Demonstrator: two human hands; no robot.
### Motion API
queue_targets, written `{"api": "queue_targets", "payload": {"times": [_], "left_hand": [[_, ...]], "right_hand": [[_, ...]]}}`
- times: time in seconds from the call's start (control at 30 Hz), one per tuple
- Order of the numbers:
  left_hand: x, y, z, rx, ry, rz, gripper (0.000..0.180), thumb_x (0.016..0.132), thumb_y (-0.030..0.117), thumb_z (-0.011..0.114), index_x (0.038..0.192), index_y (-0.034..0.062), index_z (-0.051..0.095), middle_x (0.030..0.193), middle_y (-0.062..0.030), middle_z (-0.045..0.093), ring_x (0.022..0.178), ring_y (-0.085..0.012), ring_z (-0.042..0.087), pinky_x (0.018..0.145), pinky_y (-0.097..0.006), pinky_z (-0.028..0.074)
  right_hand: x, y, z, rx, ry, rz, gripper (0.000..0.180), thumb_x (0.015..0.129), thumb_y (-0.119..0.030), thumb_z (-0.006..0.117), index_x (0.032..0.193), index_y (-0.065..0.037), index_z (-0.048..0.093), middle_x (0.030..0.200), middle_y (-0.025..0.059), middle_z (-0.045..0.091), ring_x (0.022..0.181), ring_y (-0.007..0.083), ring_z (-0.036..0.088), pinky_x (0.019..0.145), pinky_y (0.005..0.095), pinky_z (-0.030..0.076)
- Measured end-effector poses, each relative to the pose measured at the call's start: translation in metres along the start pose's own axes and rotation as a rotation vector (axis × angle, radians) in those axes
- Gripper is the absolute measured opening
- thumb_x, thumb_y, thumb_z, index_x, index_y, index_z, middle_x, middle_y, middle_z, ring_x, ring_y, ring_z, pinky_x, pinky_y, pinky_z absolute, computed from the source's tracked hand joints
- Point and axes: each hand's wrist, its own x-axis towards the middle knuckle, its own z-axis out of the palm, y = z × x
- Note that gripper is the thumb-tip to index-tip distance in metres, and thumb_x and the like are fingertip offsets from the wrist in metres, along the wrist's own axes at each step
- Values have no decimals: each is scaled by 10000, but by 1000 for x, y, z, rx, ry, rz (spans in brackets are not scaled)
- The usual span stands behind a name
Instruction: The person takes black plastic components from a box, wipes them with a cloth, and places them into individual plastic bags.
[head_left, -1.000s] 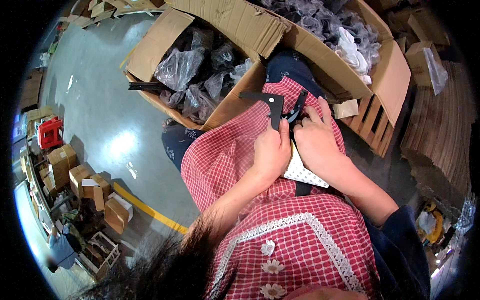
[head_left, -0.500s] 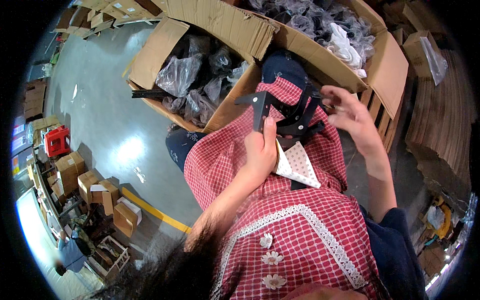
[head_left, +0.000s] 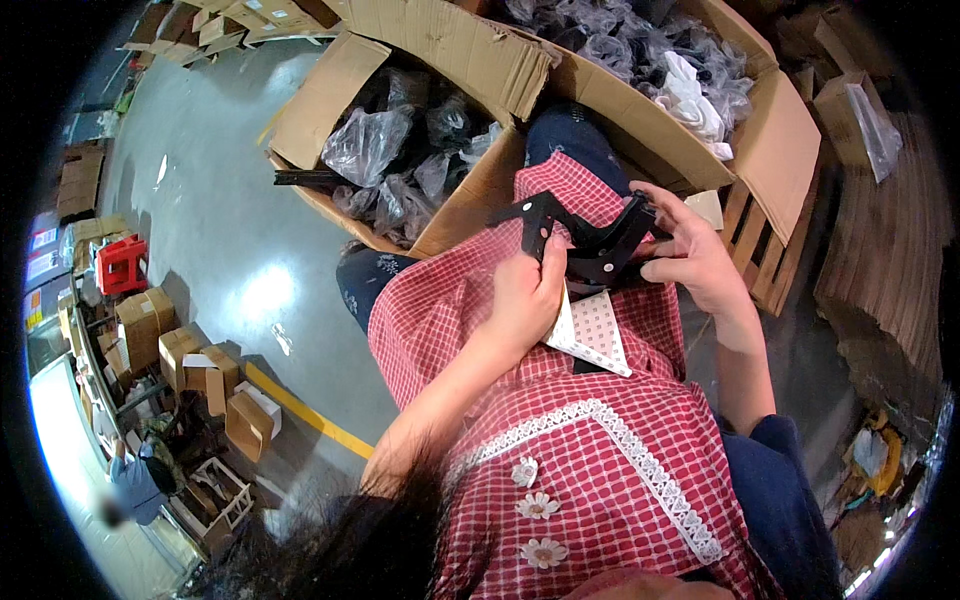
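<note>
A black metal bracket [head_left: 585, 240] is held up over the lap, just in front of two open cardboard boxes. The left hand [head_left: 525, 295] is closed on its near arm, thumb up along the strip; the right hand [head_left: 690, 250] is clamped on the far end — fingers curled round it. Beneath the bracket a white sheet with small dots [head_left: 590, 335] lies on the red checked apron [head_left: 590, 450], seemingly touching the left hand, though the overlap is hard to read. The nearer box [head_left: 340, 95] is filled with parts in clear plastic bags [head_left: 365, 145] — the farther box [head_left: 790, 140] likewise.
</note>
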Motion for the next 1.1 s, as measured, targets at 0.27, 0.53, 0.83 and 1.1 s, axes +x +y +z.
{"api": "queue_targets", "payload": {"times": [0.27,0.53,0.83,1.1], "left_hand": [[3,-19,4,38,-34,68,287,1013,219,507,897,4,658,683,-243,601,650,-404,644,548,-456,462],[6,-8,6,-32,-172,8,277,1001,210,519,904,3,675,676,-216,634,664,-379,669,564,-444,487],[5,-12,9,-196,-110,-64,280,993,283,574,972,10,628,672,-137,627,616,-256,648,581,-378,483],[4,-17,7,-224,-207,-11,166,977,190,633,911,42,597,734,15,600,641,-48,572,560,-235,460]], "right_hand": [[1,-40,-7,-379,-218,-7,762,735,-67,703,1457,-52,460,1345,66,528,1030,127,593,845,292,541],[106,-51,7,-609,-479,8,532,967,-410,627,1295,9,611,1295,125,625,1215,211,558,1012,302,440],[102,-35,-2,-143,-335,-12,688,790,-182,786,1382,-37,465,1013,67,630,879,106,585,720,254,484],[33,-20,-24,-169,32,-238,345,805,-186,765,1109,-68,651,965,-25,619,867,68,581,766,223,462]]}}
